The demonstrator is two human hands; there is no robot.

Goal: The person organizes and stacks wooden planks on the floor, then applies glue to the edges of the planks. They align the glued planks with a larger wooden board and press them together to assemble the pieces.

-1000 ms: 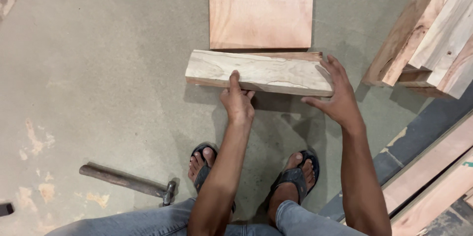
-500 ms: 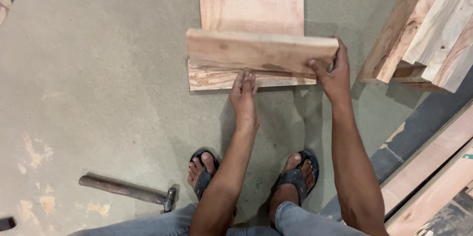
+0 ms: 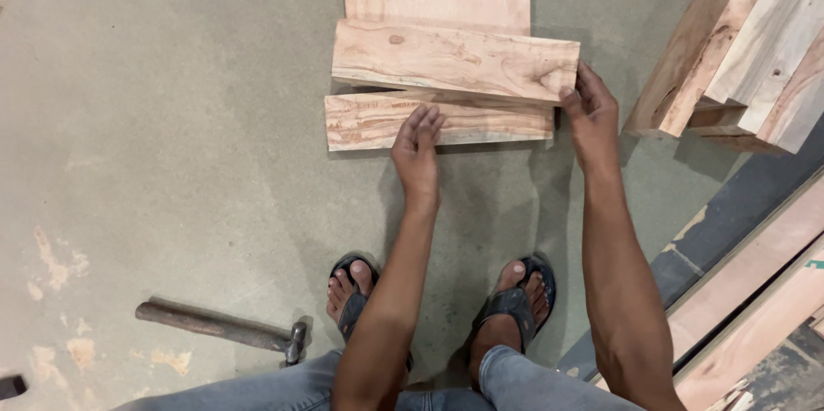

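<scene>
Your right hand [image 3: 590, 112] grips the upper plank [image 3: 453, 60] by its end — your left hand [image 3: 417, 152], open, rests on the lower plank [image 3: 382, 122]; neither is fixed yet.

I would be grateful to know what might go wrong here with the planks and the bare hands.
The upper plank, gripped only at its end by the right hand, could slip onto the left hand resting on the lower plank. Rough wood may splinter bare fingers. Toes in open sandals lie exposed nearby.
</scene>
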